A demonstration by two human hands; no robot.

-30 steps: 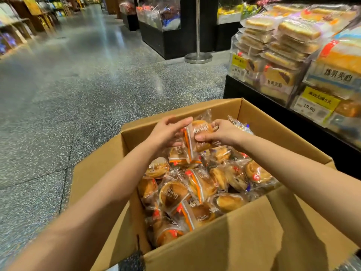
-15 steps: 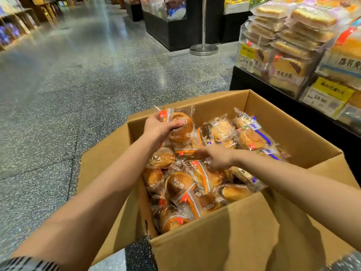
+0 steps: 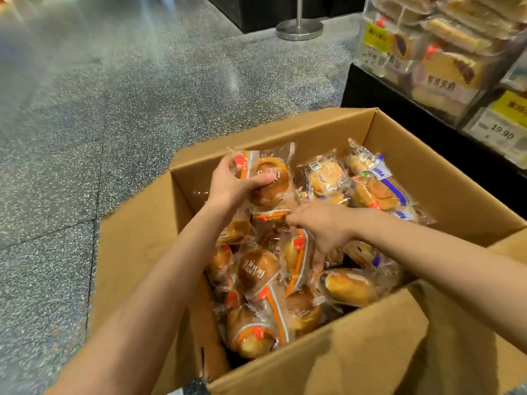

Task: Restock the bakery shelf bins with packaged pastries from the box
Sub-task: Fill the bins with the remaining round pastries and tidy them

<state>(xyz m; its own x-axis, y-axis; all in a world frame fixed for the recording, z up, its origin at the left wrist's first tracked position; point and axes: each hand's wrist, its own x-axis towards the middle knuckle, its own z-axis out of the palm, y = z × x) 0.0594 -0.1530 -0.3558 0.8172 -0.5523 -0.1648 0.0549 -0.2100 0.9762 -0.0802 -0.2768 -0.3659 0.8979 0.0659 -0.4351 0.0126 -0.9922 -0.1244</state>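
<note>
Packaged pastries: round brown buns in clear wrappers with orange stripes (image 3: 258,269) lie heaped loose in the open brown cardboard box (image 3: 356,346); the heap fills much of the box, so the restock looks far from finished.

Held pastry: one clear-wrapped round bun with an orange edge strip (image 3: 268,181) is raised above the heap near the box's far left corner, face up, probably kept aloft so more can be gathered before the trip to the shelf.

Left hand: the left hand (image 3: 233,185) is clamped on that bun, thumb across its front and fingers curled behind the wrapper.

Right hand: the right hand (image 3: 323,226) reaches palm-down into the middle of the heap, fingertips at an orange-trimmed wrapper just below the held bun; whether it has closed on anything cannot be told, since its fingers are hidden behind the hand and blurred.

Other stock: paler swirl pastries in blue-striped wrappers (image 3: 373,189) sit along the box's far right side, apart from the orange sort, which suggests sorting by kind.

Shelf bins: clear plastic bins of wrapped cake slices with yellow price tags (image 3: 445,61) stand to the right beyond the box, near enough for a short carry.

Floor: the box rests on speckled grey stone floor (image 3: 99,109), flaps folded out for free access.
</note>
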